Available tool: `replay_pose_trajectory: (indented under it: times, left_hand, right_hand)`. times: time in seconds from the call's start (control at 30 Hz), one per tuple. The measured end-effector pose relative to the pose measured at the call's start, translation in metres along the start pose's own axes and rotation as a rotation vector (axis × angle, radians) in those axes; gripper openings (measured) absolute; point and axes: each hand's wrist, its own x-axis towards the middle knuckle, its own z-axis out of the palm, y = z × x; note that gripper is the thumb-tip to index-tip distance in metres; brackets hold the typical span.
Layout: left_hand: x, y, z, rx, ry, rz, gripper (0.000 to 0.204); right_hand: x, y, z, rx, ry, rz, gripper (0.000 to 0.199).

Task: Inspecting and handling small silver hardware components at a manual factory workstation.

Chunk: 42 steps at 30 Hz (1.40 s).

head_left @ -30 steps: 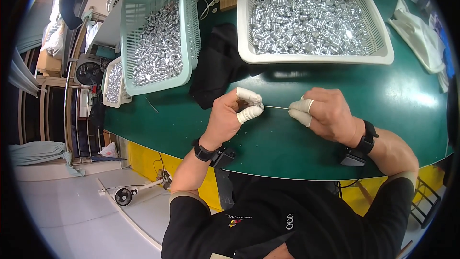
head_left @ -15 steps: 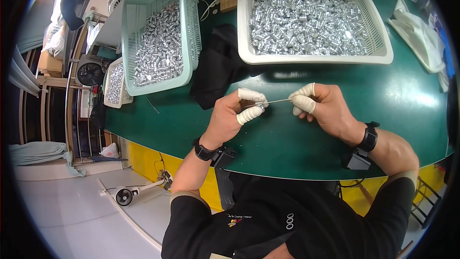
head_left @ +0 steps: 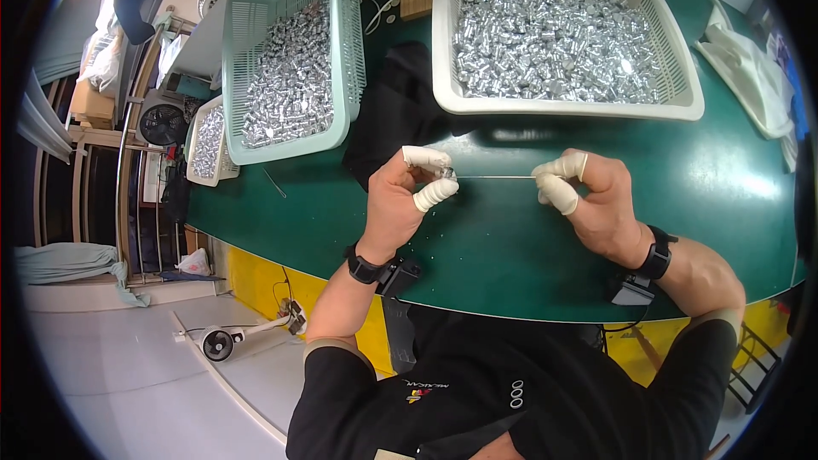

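On the glossy green surface (head_left: pixel 511 264), open room lies between the person's forearms (head_left: pixel 336 307) along the near edge. The thin, straight, pale rod (head_left: pixel 494 177) stretched between the left hand (head_left: pixel 395 206) and the right hand (head_left: pixel 601 198) bars a direct pass onward. Past it, a bare band reaches the white rectangular plastic basket (head_left: pixel 571 110), which blocks the far edge. Toward the far left corner, the black cloth (head_left: pixel 388 102) and pale green slatted plastic basket (head_left: pixel 285 151) obstruct; toward the right edge, room extends to the crumpled white cloth (head_left: pixel 750 81).
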Motion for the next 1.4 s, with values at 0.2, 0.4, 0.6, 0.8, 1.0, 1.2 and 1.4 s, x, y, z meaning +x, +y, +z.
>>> replay_pose_trajectory:
  times: [0.2,0.4,0.6,0.8,1.0,1.2,1.4]
  left_hand:
    - [-0.003,0.000,0.002,0.049,-0.003,0.008,0.030]
    - [-0.003,-0.003,0.003,0.029,0.014,-0.007,0.031]
    - [-0.003,-0.003,0.004,0.059,0.026,0.013,0.031]
    - [-0.003,-0.004,0.003,0.090,0.028,0.024,0.030]
    - [-0.003,-0.005,0.000,0.176,-0.007,0.027,0.030]
    - [-0.004,0.000,0.005,0.120,0.027,0.026,0.027]
    - [-0.002,0.010,0.010,-0.010,0.019,-0.083,0.022]
  right_hand:
    - [-0.001,-0.002,-0.002,-0.110,-0.031,-0.090,0.007]
    - [-0.001,0.000,-0.001,-0.123,-0.005,-0.096,0.007]
    - [-0.002,-0.002,0.000,-0.166,-0.009,-0.114,0.005]
    - [-0.003,-0.002,0.000,-0.211,-0.007,-0.157,0.003]
    - [-0.002,0.000,0.001,-0.220,0.021,-0.194,0.006]
    - [0.000,0.001,0.003,-0.376,0.067,-0.488,0.015]
    - [0.000,0.003,0.003,-0.372,0.078,-0.512,0.016]
